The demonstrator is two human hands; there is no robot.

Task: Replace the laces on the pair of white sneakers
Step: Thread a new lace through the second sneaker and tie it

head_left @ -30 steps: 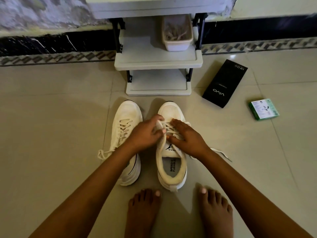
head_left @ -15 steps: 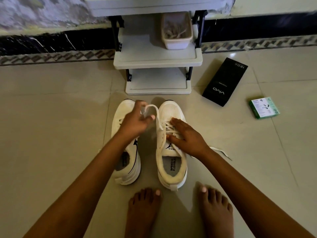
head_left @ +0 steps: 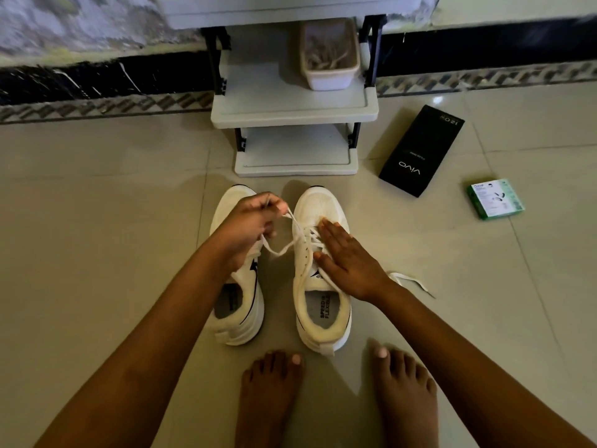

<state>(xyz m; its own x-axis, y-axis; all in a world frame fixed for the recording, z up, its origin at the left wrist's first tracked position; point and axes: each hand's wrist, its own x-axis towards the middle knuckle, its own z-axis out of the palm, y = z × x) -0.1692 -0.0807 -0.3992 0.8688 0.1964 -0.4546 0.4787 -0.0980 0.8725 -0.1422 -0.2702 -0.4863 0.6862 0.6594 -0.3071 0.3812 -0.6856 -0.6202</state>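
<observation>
on the tiled floor [head_left: 97, 221] stand two white sneakers [head_left: 321, 273]. the left hand [head_left: 248, 227] pinches a lace [head_left: 287, 247] pulled sideways from the right-side sneaker. the right hand [head_left: 349, 260] lies flat on it, fingers straight.

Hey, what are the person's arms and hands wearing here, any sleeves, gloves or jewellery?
Nothing shows on them. Both forearms are bare as far up as the frame reaches, with no sleeves in view. The left hand and right hand have no gloves, and no rings, watch or bracelets are visible.
</observation>
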